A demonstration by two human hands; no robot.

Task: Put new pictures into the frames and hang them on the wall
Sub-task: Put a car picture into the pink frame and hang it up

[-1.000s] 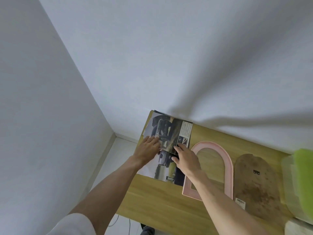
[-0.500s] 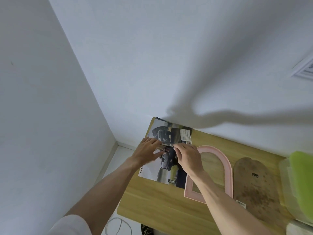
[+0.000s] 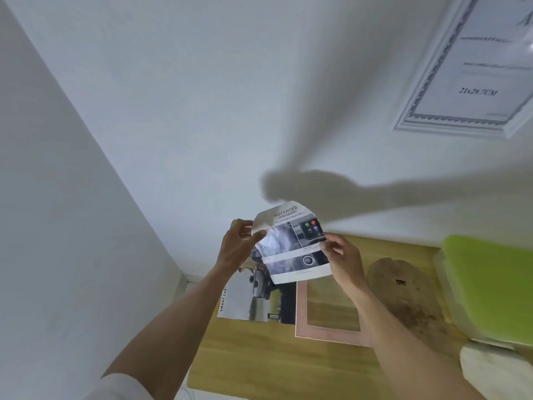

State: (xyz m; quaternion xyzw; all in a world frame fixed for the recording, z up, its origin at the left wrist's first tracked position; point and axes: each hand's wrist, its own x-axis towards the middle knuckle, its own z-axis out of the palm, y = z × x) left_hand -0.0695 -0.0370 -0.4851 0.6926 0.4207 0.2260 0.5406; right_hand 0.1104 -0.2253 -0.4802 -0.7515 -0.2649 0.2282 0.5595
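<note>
Above the wooden table [image 3: 259, 359], near the centre of the head view, we see a printed page [image 3: 291, 246] held up in the air by both hands, its top corner curled over. At the page's nine o'clock edge, the left hand [image 3: 238, 249] pinches it, thumb on the printed face and fingers curled behind. At its three o'clock edge, the right hand [image 3: 343, 255] grips it the same way, thumb in front and fingertips bent round the margin. The page reads "ADVANCED" at the top and shows grey photographs.

Below the page, toward six o'clock, a brochure [image 3: 248, 301] lies flat on the table, with a vehicle picture and the words "SMART CAB" along its side. Just beside it, at its three o'clock, lies the pink frame [image 3: 328, 336]; the raised page and the right forearm cover its upper part, so we cannot tell its full shape. Farther toward three o'clock lies a brown arched backing board [image 3: 403, 298], partly crossed by the same forearm.

At the table's three o'clock end stands a clear container with a green lid [image 3: 490, 287], and below it, at about four o'clock, a white crumpled object [image 3: 496, 370] that we cannot identify. High at one o'clock, a white frame [image 3: 467, 76] with a printed sheet hangs on the wall [image 3: 202, 96]. Arm shadows fall across the wall above the page.
</note>
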